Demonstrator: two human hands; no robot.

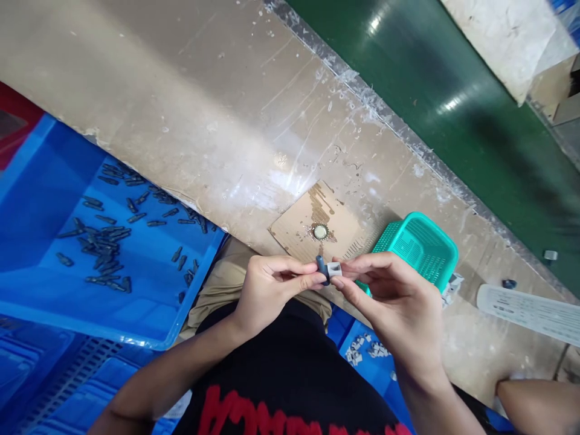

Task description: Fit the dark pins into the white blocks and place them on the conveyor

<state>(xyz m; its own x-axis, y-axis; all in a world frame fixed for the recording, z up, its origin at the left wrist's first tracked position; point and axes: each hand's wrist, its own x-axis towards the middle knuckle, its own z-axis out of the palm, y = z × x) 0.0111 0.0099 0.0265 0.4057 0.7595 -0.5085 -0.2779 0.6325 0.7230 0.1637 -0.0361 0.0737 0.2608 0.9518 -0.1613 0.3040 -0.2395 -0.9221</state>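
My left hand (pixel 267 290) pinches a small dark grey cylinder (pixel 321 267) between thumb and fingertips. My right hand (pixel 394 302) pinches a small white plastic piece (pixel 335 269) and presses it against the cylinder's end. Both hands meet just above my lap, in front of the worn table edge. At the left a blue tray (pixel 136 314) holds several more dark cylinders (pixel 104 238). A blue bin (pixel 376 368) under my right wrist holds several small white pieces (pixel 365 351).
A teal mesh basket (pixel 419 244) sits on the table behind my right hand. A cardboard square (pixel 299 232) with a round metal cap (pixel 320 231) lies beside it. A green conveyor belt (pixel 453 103) runs along the far side. Another person's arm (pixel 539 402) shows at the lower right.
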